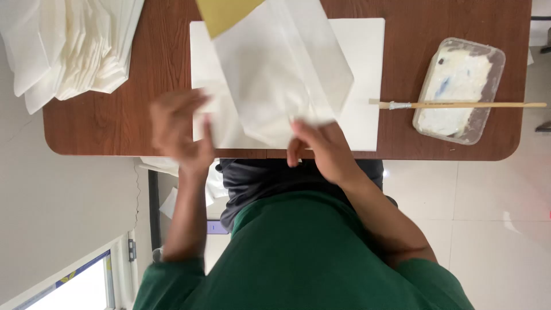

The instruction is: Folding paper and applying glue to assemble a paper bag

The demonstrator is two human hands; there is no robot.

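I see the left hand (181, 135), blurred, fingers spread apart, touching the near edge of a folded white paper bag (281, 69) at the middle of the brown table (155, 57). The right hand (321, 146) pinches the bag's near corner. A brush (459, 105) lies across a paste tray (459, 89) at right.

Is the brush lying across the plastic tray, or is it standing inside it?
Lying. The brush rests flat across the plastic tray's rim, with its bristle end sticking out over the table.
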